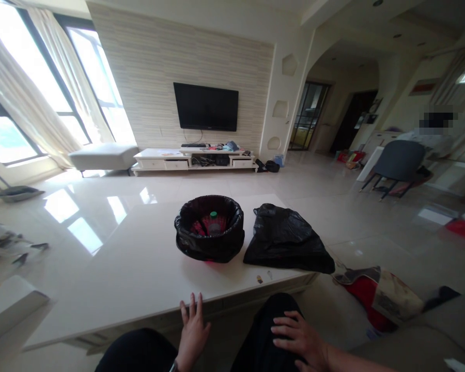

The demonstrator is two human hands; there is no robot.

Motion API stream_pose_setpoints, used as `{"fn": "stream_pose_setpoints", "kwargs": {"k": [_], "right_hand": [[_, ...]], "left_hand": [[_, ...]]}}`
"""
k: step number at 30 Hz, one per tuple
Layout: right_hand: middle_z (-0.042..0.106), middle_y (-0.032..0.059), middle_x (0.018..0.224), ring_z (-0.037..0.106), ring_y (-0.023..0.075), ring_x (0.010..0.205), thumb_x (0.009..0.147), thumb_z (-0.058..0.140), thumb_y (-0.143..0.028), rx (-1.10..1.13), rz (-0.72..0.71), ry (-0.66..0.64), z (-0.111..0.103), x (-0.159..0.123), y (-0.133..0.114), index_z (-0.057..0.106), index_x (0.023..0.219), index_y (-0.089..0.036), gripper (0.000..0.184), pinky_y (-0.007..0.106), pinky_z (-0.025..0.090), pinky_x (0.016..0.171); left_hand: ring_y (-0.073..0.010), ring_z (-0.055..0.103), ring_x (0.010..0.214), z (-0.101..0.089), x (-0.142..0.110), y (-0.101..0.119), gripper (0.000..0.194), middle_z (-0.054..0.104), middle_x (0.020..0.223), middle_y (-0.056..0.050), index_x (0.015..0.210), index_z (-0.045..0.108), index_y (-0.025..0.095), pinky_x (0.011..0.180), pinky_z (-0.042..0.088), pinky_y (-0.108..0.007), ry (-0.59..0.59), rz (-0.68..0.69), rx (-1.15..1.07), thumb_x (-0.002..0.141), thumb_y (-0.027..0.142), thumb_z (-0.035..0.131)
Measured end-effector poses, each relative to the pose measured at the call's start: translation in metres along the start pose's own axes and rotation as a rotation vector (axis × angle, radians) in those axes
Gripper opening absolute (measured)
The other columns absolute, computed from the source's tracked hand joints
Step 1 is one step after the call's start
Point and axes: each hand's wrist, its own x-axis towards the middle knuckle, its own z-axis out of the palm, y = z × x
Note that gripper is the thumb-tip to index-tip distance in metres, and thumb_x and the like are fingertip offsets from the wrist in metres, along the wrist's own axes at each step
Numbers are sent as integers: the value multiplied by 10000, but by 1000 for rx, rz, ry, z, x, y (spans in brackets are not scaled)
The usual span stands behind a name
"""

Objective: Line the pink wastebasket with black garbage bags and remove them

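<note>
We sit with dark-clad knees by a pale tabletop (132,268), and our left hand (194,333) lies at its near edge, palm down, fingers spread and holding nothing, the fingertips seeming to rest on the rim. Our right hand (300,337) is also empty, its fingers loosely parted and lying on our right knee (261,323). Ahead of the left hand, well clear of its fingertips, a round bin (211,248) stands upright on the tabletop, a black liner folded down over its rim; inside we can make out a bottle (214,225) with a green cap and something pinkish red around it. Just right of the bin a black plastic bag (284,237) lies slumped, one corner reaching past the tabletop's right end. Two small scraps (259,279) lie near the front edge, below the bag; we cannot tell what they are. On the floor to our right is a red and beige bundle (383,297). Farther off, a television (206,106) hangs above a low white cabinet (168,160), and a person sits at a dark chair (399,160).
</note>
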Motion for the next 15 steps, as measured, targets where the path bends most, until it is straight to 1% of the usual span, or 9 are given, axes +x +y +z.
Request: {"fn": "stream_pose_setpoints", "kwargs": {"k": [3,9,15], "right_hand": [[641,92,1544,595,310,1433,1031,469,-541,-6,6,-18,0,0,-1,442,1650,-326,655,481,375,1181],[634,97,1552,570,300,1460,1030,470,-521,4,12,-5,0,-1,-2,455,1644,-312,649,478,351,1207],[617,99,1571,556,313,1477,1018,492,-503,31,29,-39,0,-1,-2,454,1645,-314,656,492,342,1212]], "left_hand": [[-452,-168,1650,1,0,-1,905,144,1827,-183,1715,287,86,1336,240,-590,-7,0,-15,854,119,564],[-463,-178,1647,3,1,-2,909,155,1821,-196,1711,290,77,1339,211,-605,4,8,6,850,109,580],[-476,-214,1629,3,0,-3,849,116,1823,-214,1714,275,58,1336,207,-615,-5,19,36,909,91,542]]}}
